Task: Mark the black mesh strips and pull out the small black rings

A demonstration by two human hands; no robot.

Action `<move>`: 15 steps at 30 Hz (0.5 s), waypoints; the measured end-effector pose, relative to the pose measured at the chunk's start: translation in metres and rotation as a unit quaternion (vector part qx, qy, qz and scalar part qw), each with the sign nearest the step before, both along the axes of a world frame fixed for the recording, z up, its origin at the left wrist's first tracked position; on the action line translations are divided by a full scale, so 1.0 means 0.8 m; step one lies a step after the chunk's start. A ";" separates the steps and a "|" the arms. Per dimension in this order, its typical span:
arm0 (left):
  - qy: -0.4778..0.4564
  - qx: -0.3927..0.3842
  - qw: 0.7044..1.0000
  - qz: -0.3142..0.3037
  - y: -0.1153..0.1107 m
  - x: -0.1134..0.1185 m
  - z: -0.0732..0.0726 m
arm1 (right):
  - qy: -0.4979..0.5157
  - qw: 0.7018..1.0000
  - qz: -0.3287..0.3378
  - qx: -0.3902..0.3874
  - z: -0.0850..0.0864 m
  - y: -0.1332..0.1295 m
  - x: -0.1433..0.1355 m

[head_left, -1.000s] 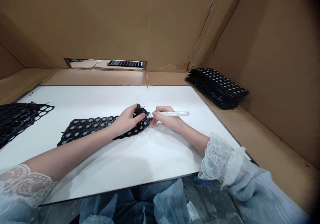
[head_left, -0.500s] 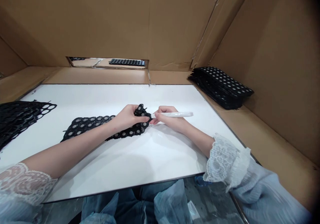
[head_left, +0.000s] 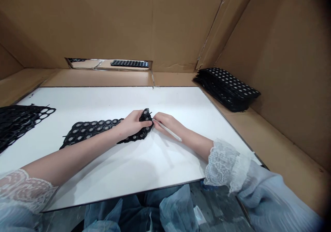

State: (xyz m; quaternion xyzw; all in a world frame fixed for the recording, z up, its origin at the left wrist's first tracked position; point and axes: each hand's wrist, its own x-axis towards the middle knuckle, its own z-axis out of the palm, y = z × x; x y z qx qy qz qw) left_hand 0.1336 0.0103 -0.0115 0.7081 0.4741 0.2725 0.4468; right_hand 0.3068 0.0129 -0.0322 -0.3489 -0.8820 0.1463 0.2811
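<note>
A black sheet of linked rings with grey discs [head_left: 83, 131] lies on the white board, partly under my left forearm. My left hand [head_left: 133, 123] pinches its right end, which is bent up between thumb and fingers. My right hand [head_left: 168, 123] is closed on a slim white pen-like tool [head_left: 169, 131], whose tip meets the sheet's right edge beside my left thumb. The tool's back end slants down to the right. What the tip does among the rings is too small to make out.
The white board [head_left: 124, 180] has black ring netting [head_left: 20, 121] at its left. A stack of black dotted sheets [head_left: 227, 88] rests on the cardboard ledge at right. Cardboard walls [head_left: 108, 21] surround the board; through a slot, another black sheet [head_left: 129, 63] shows.
The white tool has swung from nearly level to slanting down to the right. My right hand has turned and shifted slightly left. My left hand keeps its hold on the sheet.
</note>
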 end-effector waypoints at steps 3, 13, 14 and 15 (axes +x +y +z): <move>-0.012 0.008 1.000 0.017 0.000 0.003 -0.001 | -0.035 0.997 -0.060 0.046 -0.003 0.002 -0.007; 0.001 0.047 0.999 0.001 0.006 -0.007 -0.003 | 0.085 0.982 -0.167 0.035 0.016 -0.008 0.010; -0.001 0.047 0.999 0.008 0.005 -0.008 -0.003 | 0.122 0.971 -0.199 0.046 0.019 -0.006 0.018; -0.004 0.046 0.999 0.015 0.005 -0.009 -0.004 | 0.144 0.959 -0.234 0.067 0.021 -0.002 0.026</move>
